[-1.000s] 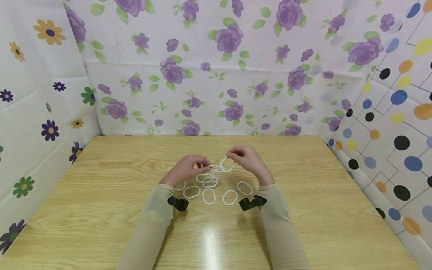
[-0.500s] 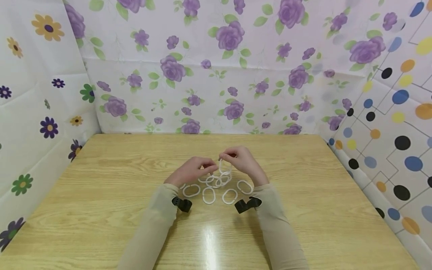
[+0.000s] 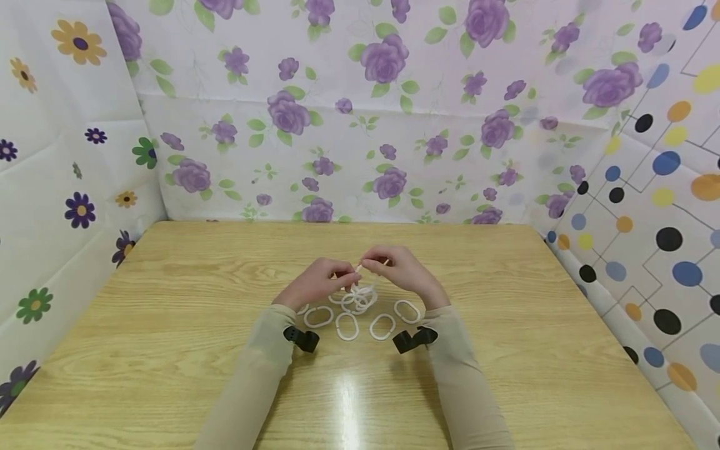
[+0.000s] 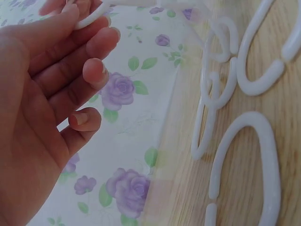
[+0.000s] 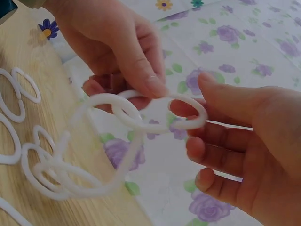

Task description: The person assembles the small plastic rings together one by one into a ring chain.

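Observation:
Both hands meet above the table at a white oval plastic chain link [image 5: 160, 127]. In the right wrist view, my left hand [image 5: 115, 47] pinches the link's far side between thumb and fingers. My right hand [image 3: 406, 273] has its index finger at the other end of that link, with the thumb close above; contact of the thumb is hard to make out. A second link [image 5: 101, 99] hangs hooked through the held one. Below, more joined links [image 3: 360, 305] bunch on the table. The left wrist view shows the left hand's [image 4: 37, 103] other fingers loosely bent.
Several loose white links lie nearer the body, among them one link [image 3: 339, 329] in the middle and another link [image 3: 397, 309] by the right wrist. The wooden table [image 3: 214, 269] is bordered by flowered sheets [image 3: 349, 156] at the back and sides.
My right hand has moved left to meet my left hand, bringing the upper link between them. The joined links have gone from stretched out to bunched below the hands.

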{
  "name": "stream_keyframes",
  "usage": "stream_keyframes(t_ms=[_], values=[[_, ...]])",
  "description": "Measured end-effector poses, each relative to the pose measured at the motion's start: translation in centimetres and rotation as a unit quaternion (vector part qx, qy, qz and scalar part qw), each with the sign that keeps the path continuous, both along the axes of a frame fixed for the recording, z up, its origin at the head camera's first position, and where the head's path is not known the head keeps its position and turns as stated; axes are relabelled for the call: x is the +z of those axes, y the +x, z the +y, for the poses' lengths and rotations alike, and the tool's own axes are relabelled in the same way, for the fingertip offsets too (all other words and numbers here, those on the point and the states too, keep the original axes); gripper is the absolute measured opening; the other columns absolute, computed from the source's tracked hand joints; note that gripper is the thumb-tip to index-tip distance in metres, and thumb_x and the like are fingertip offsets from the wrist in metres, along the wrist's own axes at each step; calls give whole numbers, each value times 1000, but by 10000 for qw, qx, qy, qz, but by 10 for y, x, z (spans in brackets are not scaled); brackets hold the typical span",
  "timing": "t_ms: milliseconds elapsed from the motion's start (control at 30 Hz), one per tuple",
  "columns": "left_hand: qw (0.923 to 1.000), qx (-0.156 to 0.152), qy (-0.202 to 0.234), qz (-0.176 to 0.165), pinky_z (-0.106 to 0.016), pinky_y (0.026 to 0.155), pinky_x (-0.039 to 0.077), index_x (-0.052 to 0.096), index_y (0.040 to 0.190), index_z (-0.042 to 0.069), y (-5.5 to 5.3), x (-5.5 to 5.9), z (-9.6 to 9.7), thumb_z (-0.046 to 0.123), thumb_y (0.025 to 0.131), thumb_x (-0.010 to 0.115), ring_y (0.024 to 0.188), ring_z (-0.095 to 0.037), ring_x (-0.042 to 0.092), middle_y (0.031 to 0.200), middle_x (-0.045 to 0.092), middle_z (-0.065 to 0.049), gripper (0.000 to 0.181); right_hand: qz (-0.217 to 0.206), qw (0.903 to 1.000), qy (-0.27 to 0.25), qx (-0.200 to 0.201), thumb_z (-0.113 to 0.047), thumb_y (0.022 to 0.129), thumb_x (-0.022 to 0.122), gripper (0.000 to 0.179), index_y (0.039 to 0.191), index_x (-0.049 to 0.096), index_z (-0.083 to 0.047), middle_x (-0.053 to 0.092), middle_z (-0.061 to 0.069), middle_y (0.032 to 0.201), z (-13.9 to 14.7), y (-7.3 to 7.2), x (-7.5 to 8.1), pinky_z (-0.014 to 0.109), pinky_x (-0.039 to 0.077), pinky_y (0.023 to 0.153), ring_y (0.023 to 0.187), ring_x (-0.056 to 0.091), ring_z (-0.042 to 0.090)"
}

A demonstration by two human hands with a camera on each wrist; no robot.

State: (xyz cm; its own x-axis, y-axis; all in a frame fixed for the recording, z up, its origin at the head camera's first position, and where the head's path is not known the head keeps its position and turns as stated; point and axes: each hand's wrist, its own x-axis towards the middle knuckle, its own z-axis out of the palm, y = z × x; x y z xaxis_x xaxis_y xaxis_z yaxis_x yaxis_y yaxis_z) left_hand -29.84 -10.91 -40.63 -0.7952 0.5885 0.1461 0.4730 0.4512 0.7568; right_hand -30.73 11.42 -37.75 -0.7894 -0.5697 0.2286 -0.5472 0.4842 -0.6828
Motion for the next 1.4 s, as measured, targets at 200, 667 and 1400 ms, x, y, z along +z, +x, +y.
stream_keyframes(t_ms=[200,667,1400], values=[[9995,249,-128,173,-32,68,44,68,87,17,-2,-2,-7,38,101,50,69,-21,54,81,68,-11,31,-445,9983,298,232,-28,98,58,28,117,65,-8,68,6,103,11,-4,-4,38,51,82,91,62,17],[9968,688,-107,397,-29,65,40,68,83,8,-6,1,-21,34,100,53,66,-17,49,80,67,-12,35,-1656,9644,1731,1117,-13,81,77,15,92,68,-8,60,-2,78,19,-14,-35,22,44,69,71,52,8],[9981,469,-239,329,-30,69,42,69,86,11,-6,1,-15,33,100,55,69,-15,55,81,69,-14,29,-1512,9688,1791,802,-10,96,59,4,93,56,-10,55,0,89,23,-11,-40,26,42,76,82,49,13]])
